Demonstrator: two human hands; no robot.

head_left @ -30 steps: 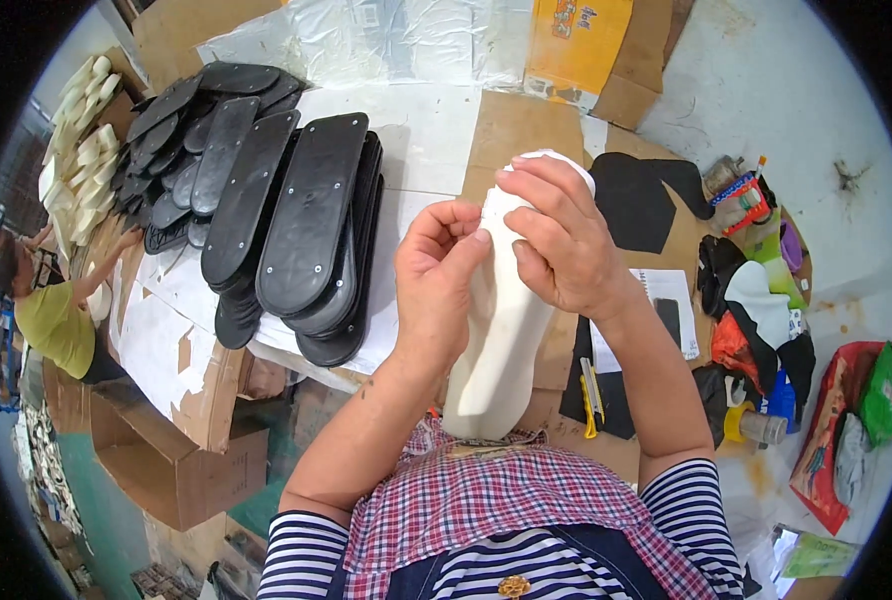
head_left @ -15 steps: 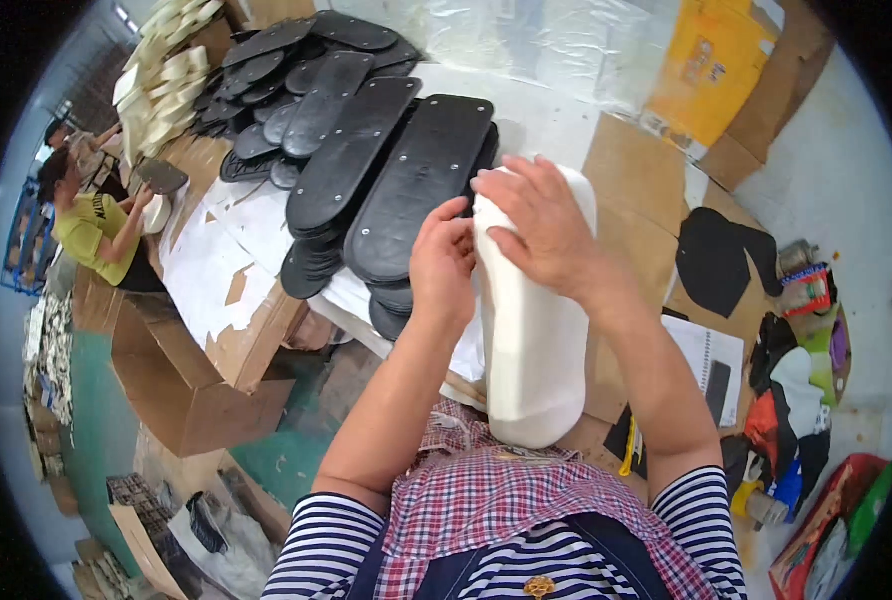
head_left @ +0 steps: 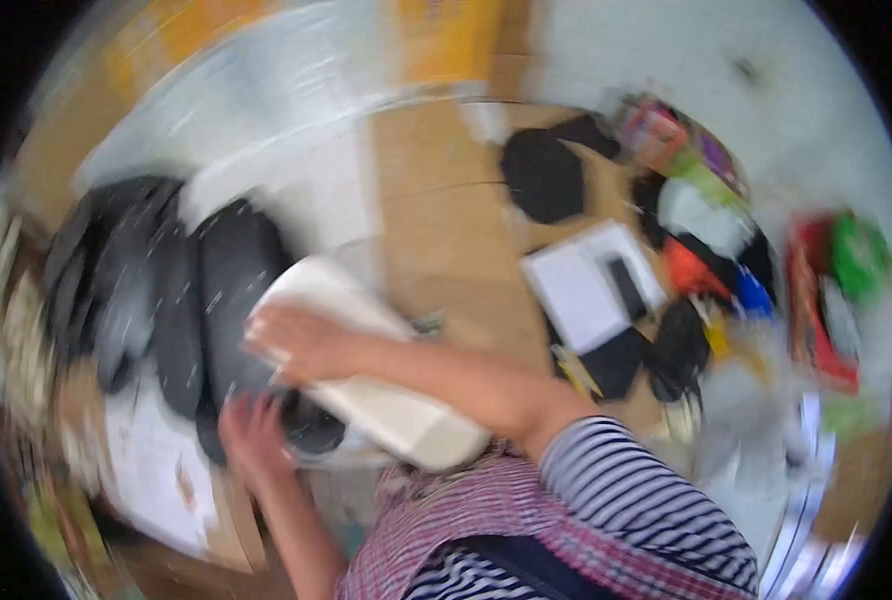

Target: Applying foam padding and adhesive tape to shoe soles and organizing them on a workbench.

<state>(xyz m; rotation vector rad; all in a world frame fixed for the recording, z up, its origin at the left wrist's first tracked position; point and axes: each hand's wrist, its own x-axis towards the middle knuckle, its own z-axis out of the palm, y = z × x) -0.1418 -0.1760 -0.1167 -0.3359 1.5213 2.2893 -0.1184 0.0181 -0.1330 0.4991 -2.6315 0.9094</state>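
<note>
A long, cream-white shoe sole (head_left: 376,390) with rounded ends lies slanting across the lower middle of the frame, its smooth face up, and the right hand (head_left: 301,340) lies over its upper end with fingers curled around the edge, seemingly to steady it. Just below it, the left hand (head_left: 254,432) rests fingers spread beside a dark sole, gripping nothing as far as the blur shows. A fan of black soles (head_left: 181,290) fills the left of the cardboard-covered table (head_left: 446,240), probably stacked within reach.
</note>
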